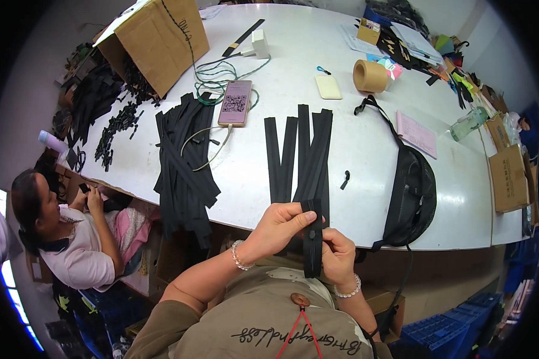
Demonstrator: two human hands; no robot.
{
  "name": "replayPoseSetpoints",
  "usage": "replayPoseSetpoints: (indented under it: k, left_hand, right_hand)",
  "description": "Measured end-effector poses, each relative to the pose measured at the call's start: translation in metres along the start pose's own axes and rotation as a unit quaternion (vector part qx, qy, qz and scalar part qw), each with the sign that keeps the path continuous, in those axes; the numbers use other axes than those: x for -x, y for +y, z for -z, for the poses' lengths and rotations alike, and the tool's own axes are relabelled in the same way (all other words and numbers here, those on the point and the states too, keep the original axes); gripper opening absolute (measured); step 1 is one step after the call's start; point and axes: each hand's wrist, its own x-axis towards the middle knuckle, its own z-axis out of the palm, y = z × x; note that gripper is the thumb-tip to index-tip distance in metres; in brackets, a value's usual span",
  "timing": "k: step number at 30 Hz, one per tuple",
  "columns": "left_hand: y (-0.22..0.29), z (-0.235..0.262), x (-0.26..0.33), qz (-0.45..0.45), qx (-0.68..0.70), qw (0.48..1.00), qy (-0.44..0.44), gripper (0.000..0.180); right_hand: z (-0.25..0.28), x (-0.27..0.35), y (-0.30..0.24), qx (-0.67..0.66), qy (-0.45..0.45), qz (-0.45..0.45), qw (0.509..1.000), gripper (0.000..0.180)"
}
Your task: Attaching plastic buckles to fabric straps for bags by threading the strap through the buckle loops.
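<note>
A black zipper strip hangs upright between my hands, just off the table's front edge. My left hand pinches its upper part, thumb lying across the front. Lower down, my right hand is closed at the strip's right edge, with its fingertips partly hidden. A small dark piece, like a slider, shows on the strip between the hands. Beyond them, several black zipper strips lie lengthwise on the table, and a loose zipper slider rests to their right.
A larger heap of black strips lies left, beside a charging phone. Black sliders are scattered near a cardboard box. On the right are a black waist bag and a tape roll. A co-worker sits at left.
</note>
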Motion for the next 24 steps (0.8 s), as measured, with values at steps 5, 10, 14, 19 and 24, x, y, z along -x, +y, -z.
replayPoseSetpoints:
  k: [5,10,14,19,24]
  left_hand:
    - [-0.008,-0.004,0.008,-0.035,0.067,0.994,0.077,0.022]
    - [-0.003,0.013,0.012,-0.044,0.081,0.983,0.156,0.022]
    - [0.007,0.039,0.019,0.008,0.088,0.975,0.206,0.021]
    - [0.083,0.115,0.046,-0.142,-0.037,0.934,0.325,0.022]
    - [0.132,0.219,0.024,-0.161,-0.207,0.878,0.401,0.028]
  right_hand:
    - [0.004,-0.008,-0.011,0.143,-0.054,0.082,0.985,0.010]
    - [-0.006,-0.011,-0.012,0.176,-0.114,0.114,0.971,0.009]
    - [-0.016,-0.011,-0.011,0.150,-0.127,0.064,0.978,0.017]
    - [0.002,-0.017,-0.007,0.145,-0.036,-0.013,0.989,0.025]
    - [0.030,-0.016,0.011,0.128,0.074,0.001,0.989,0.016]
